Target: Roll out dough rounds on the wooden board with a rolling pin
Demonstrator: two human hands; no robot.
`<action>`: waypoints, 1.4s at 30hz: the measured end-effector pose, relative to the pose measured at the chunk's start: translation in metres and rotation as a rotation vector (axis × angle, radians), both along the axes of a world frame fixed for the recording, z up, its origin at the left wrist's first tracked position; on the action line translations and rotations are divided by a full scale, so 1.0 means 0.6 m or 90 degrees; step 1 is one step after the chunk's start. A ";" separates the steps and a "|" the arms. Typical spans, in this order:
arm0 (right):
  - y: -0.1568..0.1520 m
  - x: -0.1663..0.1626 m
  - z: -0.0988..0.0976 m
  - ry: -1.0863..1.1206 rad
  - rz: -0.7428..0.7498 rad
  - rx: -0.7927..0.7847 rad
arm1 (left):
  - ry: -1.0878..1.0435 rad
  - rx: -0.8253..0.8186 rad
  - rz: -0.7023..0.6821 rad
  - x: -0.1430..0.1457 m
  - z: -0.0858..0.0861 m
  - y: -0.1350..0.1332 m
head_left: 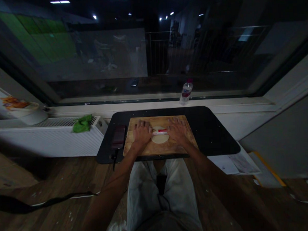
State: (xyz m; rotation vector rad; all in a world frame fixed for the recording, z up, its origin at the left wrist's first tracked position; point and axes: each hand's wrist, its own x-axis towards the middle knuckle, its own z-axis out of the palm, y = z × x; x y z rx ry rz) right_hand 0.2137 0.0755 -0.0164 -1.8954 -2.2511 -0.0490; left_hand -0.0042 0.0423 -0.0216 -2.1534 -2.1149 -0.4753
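Observation:
A pale, flat round of dough (160, 137) lies on a wooden cutting board (158, 149). Across its upper part runs a slim red-and-white printed tube or box (160, 131), lying sideways. My left hand (142, 131) is at the tube's left end, palm down, its fingers pointing away from me and apart. At the other end, my right hand (176, 129) lies palm down with its fingers spread. Both ends of the tube disappear at or under my hands, so whether they extend beneath my palms is hidden.
The board rests on a black table (214, 136) by a window. A dark reddish-brown case (118, 136) is left of the board. On the sill stands a water bottle (186, 92). A green cloth (82, 123) hangs over the radiator (75, 140), with a white tub (31, 114) further left.

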 end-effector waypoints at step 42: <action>-0.131 0.018 -0.071 0.038 0.037 0.205 | -0.042 0.053 -0.032 0.008 -0.035 -0.122</action>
